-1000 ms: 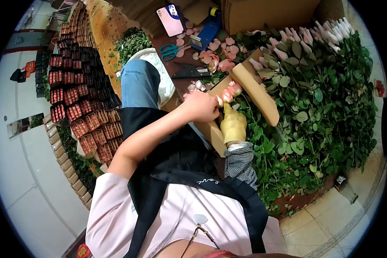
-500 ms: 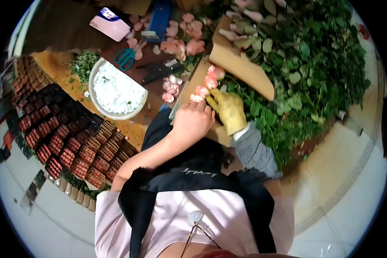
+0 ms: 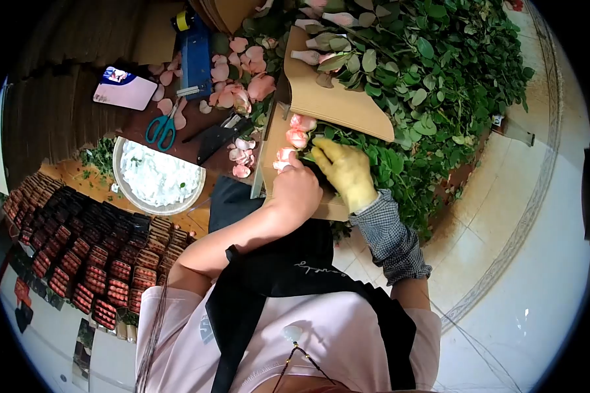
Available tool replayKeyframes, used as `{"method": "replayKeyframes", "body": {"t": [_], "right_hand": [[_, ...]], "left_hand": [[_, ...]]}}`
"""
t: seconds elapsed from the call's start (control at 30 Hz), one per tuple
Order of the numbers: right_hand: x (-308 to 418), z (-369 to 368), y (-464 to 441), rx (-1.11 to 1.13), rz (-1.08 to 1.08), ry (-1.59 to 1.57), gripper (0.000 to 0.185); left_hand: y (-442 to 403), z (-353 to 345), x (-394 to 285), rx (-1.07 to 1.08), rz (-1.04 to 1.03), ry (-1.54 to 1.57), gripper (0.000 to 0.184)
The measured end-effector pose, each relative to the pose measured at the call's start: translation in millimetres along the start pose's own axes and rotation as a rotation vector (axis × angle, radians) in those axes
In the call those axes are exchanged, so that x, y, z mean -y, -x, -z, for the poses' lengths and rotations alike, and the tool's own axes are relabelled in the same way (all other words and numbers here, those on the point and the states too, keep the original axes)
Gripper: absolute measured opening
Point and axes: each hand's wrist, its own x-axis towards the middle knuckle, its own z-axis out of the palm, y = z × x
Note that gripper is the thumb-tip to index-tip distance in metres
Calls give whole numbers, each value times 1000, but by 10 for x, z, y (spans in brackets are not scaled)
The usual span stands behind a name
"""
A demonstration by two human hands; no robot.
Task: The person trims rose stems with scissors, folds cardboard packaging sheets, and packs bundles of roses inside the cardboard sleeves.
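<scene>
On a tan cardboard sheet [image 3: 331, 208], pink roses [image 3: 297, 137] lie with their heads in a row. Bare, my left hand [image 3: 296, 190] has its fingers closed at the lowest rose head [image 3: 284, 158], covering part of it. My right hand [image 3: 345, 171] wears a yellow glove and a checked sleeve cover. Its thumb and fingers curl close together just right of that head, where the stem would lie; the stem itself is mostly hidden. Green leafy stems [image 3: 388, 167] spread out beyond the glove. A folded cardboard flap [image 3: 334, 105] lies above the row.
Left are teal scissors [image 3: 160, 131], a black tool [image 3: 215, 139], a phone [image 3: 124, 88] and a blue tool [image 3: 195, 62]. Loose petals [image 3: 241, 156] lie near my left hand. A white-filled tub [image 3: 160, 177] stands below. Piled foliage [image 3: 452, 85] fills the right; wrapped bundles [image 3: 98, 262] stand lower left.
The view has shifted, so the bench items sit further left. My left fingers have stayed at the lower rose heads, and the gloved fingers have drawn slightly away from the row.
</scene>
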Motion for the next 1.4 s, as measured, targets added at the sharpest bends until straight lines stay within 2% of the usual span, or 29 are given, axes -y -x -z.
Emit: {"method": "replayKeyframes", "body": {"t": [0.07,0.13,0.17,0.2,0.27,0.3,0.33,0.4,0.43,0.47,0.57,0.6,0.67,0.7,0.73,0.8,0.83,0.87,0.93,1.03,1.1,1.13,1.2,1.23,1.27,1.33,1.4], "right_hand": [[-47,-125,-57,-22,-1,16,21],[-76,-290,-127,39,255,250,18],[-73,-369,-147,211,247,407,17],[-55,-348,-140,219,257,399,17],[-64,-267,-114,134,282,392,21],[-96,-228,-112,106,298,328,21],[-102,-170,-91,99,298,334,21],[-69,-50,-64,-42,112,341,33],[-63,-72,-101,-83,47,340,23],[-74,-137,-140,-74,50,344,23],[-119,-386,-223,-124,177,265,20],[-106,-373,-232,-126,179,266,20],[-89,-315,-235,-57,149,252,20],[-87,-300,-235,-114,173,243,20],[-82,-312,-243,-92,157,247,20],[-44,-278,-256,-35,130,268,20],[-35,-286,-249,-44,125,269,20],[-46,-288,-229,-44,126,244,20],[16,-156,-189,-7,72,249,17],[177,164,-102,-75,62,117,18],[159,209,-128,-216,206,-214,32],[79,150,-141,-226,201,-216,32],[-93,-16,-191,-70,175,-44,45],[-108,-57,-214,-9,169,99,44],[-110,-97,-224,-11,173,93,44],[28,-37,-275,122,144,262,47],[46,-80,-277,33,200,340,48]], "left_hand": [[3,49,-14,31,73,77,35],[-35,108,-16,2,47,31,36],[-17,106,-25,-22,36,10,37],[-4,91,-23,-15,50,11,37],[-2,74,-3,-271,-20,-4,37],[14,47,12,-148,-7,95,38],[3,35,32,-156,-11,93,38],[-29,14,78,1,-57,122,38],[-28,7,133,9,-109,99,35],[-9,14,164,11,-105,109,35],[-15,207,289,85,-22,403,29],[-49,294,414,135,-75,471,29],[-82,241,715,-92,-88,906,29],[-142,261,772,-129,109,1290,30],[-137,469,781,-144,243,1495,41],[-339,93,945,-549,100,544,55],[-474,-134,944,-468,106,638,61],[-581,-291,855,-536,104,648,60],[-669,-428,794,-597,140,704,55],[-608,-448,837,-537,149,770,47],[-575,-458,855,-509,142,757,44],[-568,-449,856,-507,133,750,44],[-551,-429,840,-526,122,738,43],[-543,-424,837,-509,136,730,43],[-546,-434,842,-511,139,723,43],[-554,-478,856,-500,133,718,44],[-561,-507,902,-488,100,706,45]]}}
